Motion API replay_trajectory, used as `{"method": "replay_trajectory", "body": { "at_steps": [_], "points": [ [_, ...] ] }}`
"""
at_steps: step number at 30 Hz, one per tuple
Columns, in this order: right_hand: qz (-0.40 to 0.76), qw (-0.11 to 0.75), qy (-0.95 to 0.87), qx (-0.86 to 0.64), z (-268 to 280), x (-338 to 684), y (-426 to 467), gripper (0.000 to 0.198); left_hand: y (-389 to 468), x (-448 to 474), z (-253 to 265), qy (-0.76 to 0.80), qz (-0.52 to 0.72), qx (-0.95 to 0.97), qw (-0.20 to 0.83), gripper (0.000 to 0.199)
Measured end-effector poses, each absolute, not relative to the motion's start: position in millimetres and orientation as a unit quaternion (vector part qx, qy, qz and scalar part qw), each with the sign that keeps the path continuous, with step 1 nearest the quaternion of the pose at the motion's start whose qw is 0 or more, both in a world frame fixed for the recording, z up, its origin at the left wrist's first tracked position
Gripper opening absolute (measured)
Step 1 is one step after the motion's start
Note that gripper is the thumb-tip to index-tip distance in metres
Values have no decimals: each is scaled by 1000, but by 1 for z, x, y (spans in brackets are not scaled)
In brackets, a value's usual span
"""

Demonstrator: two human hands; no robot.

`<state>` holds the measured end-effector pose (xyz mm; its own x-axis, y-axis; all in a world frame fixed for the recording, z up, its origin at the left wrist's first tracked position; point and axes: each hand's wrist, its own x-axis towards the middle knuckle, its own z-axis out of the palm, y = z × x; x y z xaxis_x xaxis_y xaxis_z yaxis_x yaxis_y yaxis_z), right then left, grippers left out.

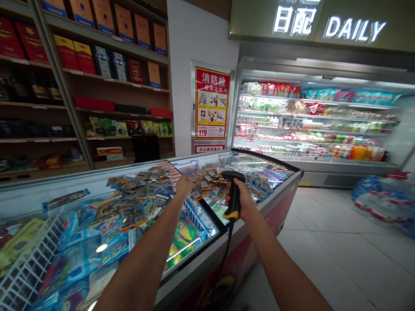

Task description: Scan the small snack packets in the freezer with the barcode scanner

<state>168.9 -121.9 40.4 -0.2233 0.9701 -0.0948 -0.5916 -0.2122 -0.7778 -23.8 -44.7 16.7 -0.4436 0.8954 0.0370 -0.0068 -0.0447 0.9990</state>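
Observation:
My right hand [244, 199] is wrapped round the grip of a black and yellow barcode scanner [232, 196]. Its head points left over the chest freezer [272, 203], and a dark cable hangs from the handle. Reaching over the freezer, my left hand [184, 185] looks closed, with its fingertips turned away; what it holds, if anything, is hidden. Small grey-brown packets [139, 185] lie heaped on the glass around it. A red-and-white striped strip [170, 170] shows just left of that hand.
White wire baskets [32, 259] and blue bags [94, 250] are inside the freezer. Shelves of boxed goods [106, 65] stand at the left. A lit refrigerated display [314, 125] runs along the back. Bottled water packs [379, 201] sit on the tiled floor at right.

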Motion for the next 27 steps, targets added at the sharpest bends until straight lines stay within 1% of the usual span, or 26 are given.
{"method": "replay_trajectory", "body": {
  "at_steps": [2, 4, 7, 9, 12, 16, 19, 22, 27],
  "points": [
    [728, 528, -313, -306, 39, 157, -124, 23, -58, -62, 15, 635, 602, 394, 282, 25],
    [734, 513, -317, -312, 38, 147, -126, 23, -70, -95, 12, 687, 555, 428, 191, 31],
    [739, 496, -319, -324, 36, 137, -126, 24, -79, -127, 3, 763, 388, 515, 49, 43],
    [742, 491, -316, -331, 34, 135, -125, 24, -78, -136, -5, 787, 294, 542, -7, 48],
    [737, 495, -318, -332, 32, 137, -122, 24, -68, -136, -14, 797, 231, 553, -72, 51],
    [728, 505, -319, -337, 29, 145, -120, 24, -52, -135, -21, 776, 186, 592, -115, 46],
    [720, 514, -313, -346, 27, 148, -117, 26, -45, -136, -21, 758, 169, 619, -117, 40],
    [720, 516, -308, -348, 27, 149, -115, 26, -46, -133, -19, 755, 177, 620, -118, 34],
    [732, 506, -308, -336, 26, 142, -113, 24, -63, -110, -14, 741, 150, 640, -133, 31]
  ]
}}
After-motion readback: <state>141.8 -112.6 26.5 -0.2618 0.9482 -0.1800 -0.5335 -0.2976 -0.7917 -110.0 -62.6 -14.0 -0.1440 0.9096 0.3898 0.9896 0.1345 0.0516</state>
